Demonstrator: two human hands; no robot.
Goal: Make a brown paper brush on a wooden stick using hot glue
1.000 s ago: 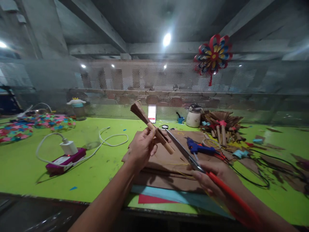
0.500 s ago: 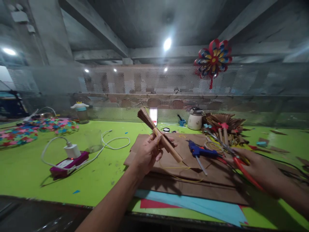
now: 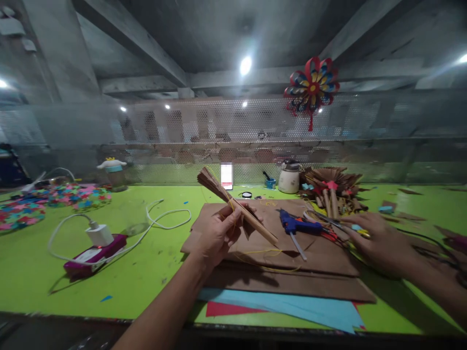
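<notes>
My left hand (image 3: pixel 223 228) is closed around a pleated brown paper bundle (image 3: pixel 215 185), which slants down to the right and has thin yellow string (image 3: pixel 270 267) trailing from it. To the right, my right hand (image 3: pixel 379 240) is low over the table with its fingers around the scissors (image 3: pixel 337 223). Their metal blades point left, and the handles are mostly hidden by the hand. A blue hot glue gun (image 3: pixel 301 224) with a glue stick lies between my hands, on the brown paper sheets (image 3: pixel 233 277).
Behind my right hand is a pile of folded brown paper pieces (image 3: pixel 330 182). A pale jar (image 3: pixel 289 179) and a phone (image 3: pixel 226 176) stand at the back. On the left are a purple power strip (image 3: pixel 118 243), a white cable (image 3: pixel 170 211) and colourful paper stars (image 3: pixel 78 197).
My right hand has moved down onto the table with the scissors, and their red handles have dropped out of sight. My left hand still holds the paper bundle. The view has shifted slightly.
</notes>
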